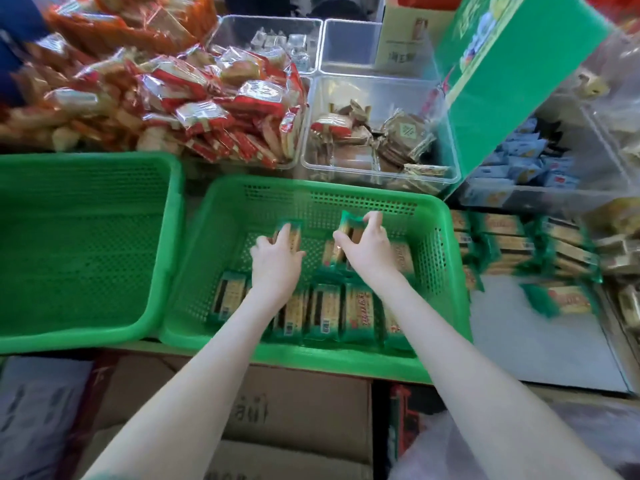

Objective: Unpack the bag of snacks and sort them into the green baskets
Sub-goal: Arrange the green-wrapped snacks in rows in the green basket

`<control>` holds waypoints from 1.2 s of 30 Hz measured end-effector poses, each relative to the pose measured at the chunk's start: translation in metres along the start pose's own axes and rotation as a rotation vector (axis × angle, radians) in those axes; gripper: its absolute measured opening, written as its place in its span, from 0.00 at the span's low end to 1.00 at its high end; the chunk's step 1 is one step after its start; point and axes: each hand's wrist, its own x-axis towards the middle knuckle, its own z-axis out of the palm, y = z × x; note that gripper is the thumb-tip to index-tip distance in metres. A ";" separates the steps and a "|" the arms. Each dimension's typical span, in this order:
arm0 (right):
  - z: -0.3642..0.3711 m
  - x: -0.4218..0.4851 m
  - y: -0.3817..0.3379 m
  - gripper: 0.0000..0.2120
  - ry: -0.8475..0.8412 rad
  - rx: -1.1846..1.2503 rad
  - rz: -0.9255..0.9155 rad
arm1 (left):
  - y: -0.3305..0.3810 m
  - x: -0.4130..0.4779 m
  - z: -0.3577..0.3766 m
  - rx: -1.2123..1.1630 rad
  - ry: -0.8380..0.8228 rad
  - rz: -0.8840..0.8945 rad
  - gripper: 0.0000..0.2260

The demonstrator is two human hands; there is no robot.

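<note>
Landmark: green basket (311,362), partly filled with green snack packets.
Done: a row of packets (325,313) lies along its near side, with a few more behind.
Left hand (277,261): fingers curled on a standing packet (292,233) in the basket's far part.
Right hand (369,249): pinches a raised packet (348,220) just right of that one.
Remaining: many loose packets (519,244) wait right of the basket. The second basket (86,237) on its left holds none, so I judge the sorting is in an early stage.

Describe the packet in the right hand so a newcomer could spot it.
Start at the right green basket, the one holding packets. Near its far wall the right hand pinches a green-edged packet. It is tilted up while others lie flat, right of the left hand's packet.
</note>
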 end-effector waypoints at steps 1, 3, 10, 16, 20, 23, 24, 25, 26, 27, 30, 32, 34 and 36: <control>0.012 0.007 -0.004 0.27 -0.004 -0.032 0.002 | -0.006 0.010 0.003 0.006 -0.024 -0.009 0.28; 0.032 0.016 -0.006 0.31 -0.021 -0.139 0.022 | -0.014 0.027 0.012 -0.020 -0.078 -0.027 0.28; 0.054 0.016 0.009 0.31 -0.302 -0.388 -0.062 | -0.035 0.058 0.028 -0.080 -0.315 0.173 0.25; 0.060 0.008 0.028 0.38 -0.173 -0.611 -0.190 | -0.048 0.056 0.031 0.070 -0.436 0.183 0.31; 0.065 0.006 0.028 0.38 -0.106 -0.761 -0.241 | -0.041 0.048 0.029 -0.006 -0.403 0.197 0.29; 0.059 0.004 0.032 0.35 -0.143 -0.815 -0.263 | -0.029 0.040 0.024 -0.047 -0.375 0.260 0.26; 0.054 0.003 0.035 0.33 -0.173 -0.834 -0.265 | -0.025 0.036 0.023 -0.054 -0.377 0.269 0.26; 0.047 0.001 0.037 0.32 -0.202 -0.849 -0.263 | -0.022 0.033 0.022 -0.058 -0.386 0.267 0.26; 0.040 -0.001 0.040 0.31 -0.224 -0.851 -0.259 | -0.019 0.030 0.022 -0.063 -0.397 0.257 0.27; 0.033 -0.005 0.041 0.31 -0.246 -0.844 -0.258 | -0.016 0.027 0.022 -0.055 -0.406 0.242 0.27; 0.005 -0.021 0.045 0.33 -0.244 -0.763 -0.302 | 0.002 0.014 0.022 0.040 -0.314 0.215 0.27; -0.020 -0.035 0.055 0.33 -0.130 -0.651 -0.358 | 0.028 -0.004 0.024 0.000 -0.160 0.253 0.26; -0.051 -0.047 0.080 0.29 0.088 -0.496 -0.428 | 0.065 -0.031 0.029 -0.098 0.010 0.382 0.24; -0.086 -0.058 0.119 0.25 0.281 -0.385 -0.412 | 0.106 -0.063 0.044 -0.132 0.177 0.579 0.22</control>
